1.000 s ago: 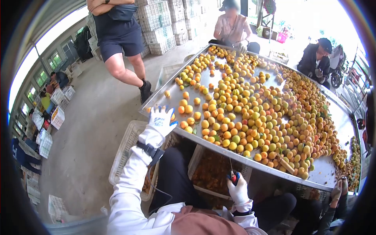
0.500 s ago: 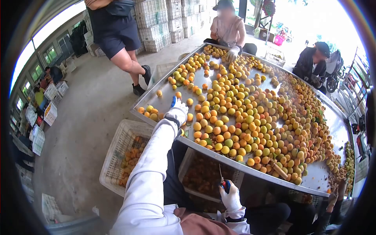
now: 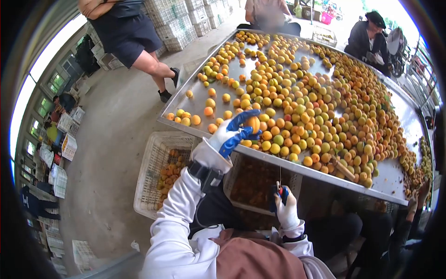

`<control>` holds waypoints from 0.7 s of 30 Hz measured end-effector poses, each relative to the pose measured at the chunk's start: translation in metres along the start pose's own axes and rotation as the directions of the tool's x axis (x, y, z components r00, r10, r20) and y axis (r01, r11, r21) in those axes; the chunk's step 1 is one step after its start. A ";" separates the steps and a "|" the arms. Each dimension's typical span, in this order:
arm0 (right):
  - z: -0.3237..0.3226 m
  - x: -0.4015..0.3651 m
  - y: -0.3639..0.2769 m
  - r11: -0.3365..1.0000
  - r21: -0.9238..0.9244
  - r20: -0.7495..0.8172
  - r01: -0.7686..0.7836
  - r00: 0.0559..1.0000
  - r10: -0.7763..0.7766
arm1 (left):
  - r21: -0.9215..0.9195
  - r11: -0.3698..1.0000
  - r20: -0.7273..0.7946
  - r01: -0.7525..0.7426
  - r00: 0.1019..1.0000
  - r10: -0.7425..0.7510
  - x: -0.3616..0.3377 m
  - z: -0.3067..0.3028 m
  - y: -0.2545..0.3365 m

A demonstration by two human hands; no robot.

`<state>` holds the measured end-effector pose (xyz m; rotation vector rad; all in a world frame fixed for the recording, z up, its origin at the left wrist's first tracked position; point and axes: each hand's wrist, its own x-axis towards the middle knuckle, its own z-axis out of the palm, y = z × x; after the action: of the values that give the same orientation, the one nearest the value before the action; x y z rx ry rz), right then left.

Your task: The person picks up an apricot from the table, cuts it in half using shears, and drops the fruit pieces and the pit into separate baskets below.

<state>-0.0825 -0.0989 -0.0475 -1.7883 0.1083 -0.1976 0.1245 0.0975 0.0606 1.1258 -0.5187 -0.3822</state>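
Gripping left hand (image 3: pixel 227 137): I saw it curled round a round orange apricot (image 3: pixel 253 123), held clear for checking
Right hand (image 3: pixel 286 211): closed on a blue-handled metal tool (image 3: pixel 278 191), low, out of the way

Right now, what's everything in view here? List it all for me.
fruit: many, orange and yellow-green, spread over the table
table: one, silver metal, centre and right
crates: two, white, fruit inside, below the table's near edge
stacked crates: many, white, top
standing person: one, dark shorts, top left
other people: two, table's far side
left hand: one, white-and-blue glove, gripping an orange fruit at the near edge
right hand: one, white glove, gripping a red-and-blue tool below the table
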 end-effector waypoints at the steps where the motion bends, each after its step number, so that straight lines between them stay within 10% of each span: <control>1: -0.002 -0.001 -0.013 0.994 -0.074 -0.022 0.077 0.997 -0.079 | 0.020 0.995 -0.005 0.101 0.995 -0.101 -0.013 0.020 0.007; 21: -0.016 -0.018 -0.024 0.984 -0.015 -0.096 0.176 0.980 -0.177 | -0.110 0.974 0.071 0.200 0.979 -0.193 -0.039 0.081 -0.056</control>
<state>-0.1042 -0.1057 -0.0218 -1.7949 0.0196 -0.4124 0.0444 0.0357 0.0284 1.0581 -0.4320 -0.6128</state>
